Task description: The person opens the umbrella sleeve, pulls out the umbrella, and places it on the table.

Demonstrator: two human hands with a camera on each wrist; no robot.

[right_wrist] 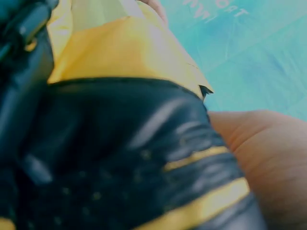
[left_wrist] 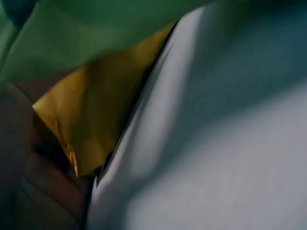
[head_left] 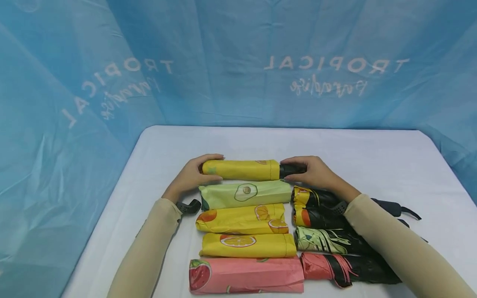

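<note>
At the far end of a row on the table lies a folded umbrella in a yellow fruit-print sleeve (head_left: 242, 170), its black end (head_left: 288, 169) sticking out on the right. My left hand (head_left: 195, 174) holds the sleeve's left end, thumb on the near side and fingers on the far side. The right hand (head_left: 311, 169) grips the black end between thumb and fingers. Just nearer lies a light green avocado-print sleeve (head_left: 268, 193). In the right wrist view, a black-and-yellow folded umbrella (right_wrist: 120, 124) fills much of the picture, beside part of my right hand (right_wrist: 268, 158).
Nearer me are two yellow orange-print sleeves (head_left: 238, 221) (head_left: 268, 246) and a pink watermelon-print sleeve (head_left: 257, 275). To their right lie folded umbrellas, black with yellow (head_left: 307, 207), green (head_left: 320, 241) and pink (head_left: 316, 267), partly under my right forearm. A blue printed curtain (head_left: 231, 82) hangs behind the white table (head_left: 335, 142).
</note>
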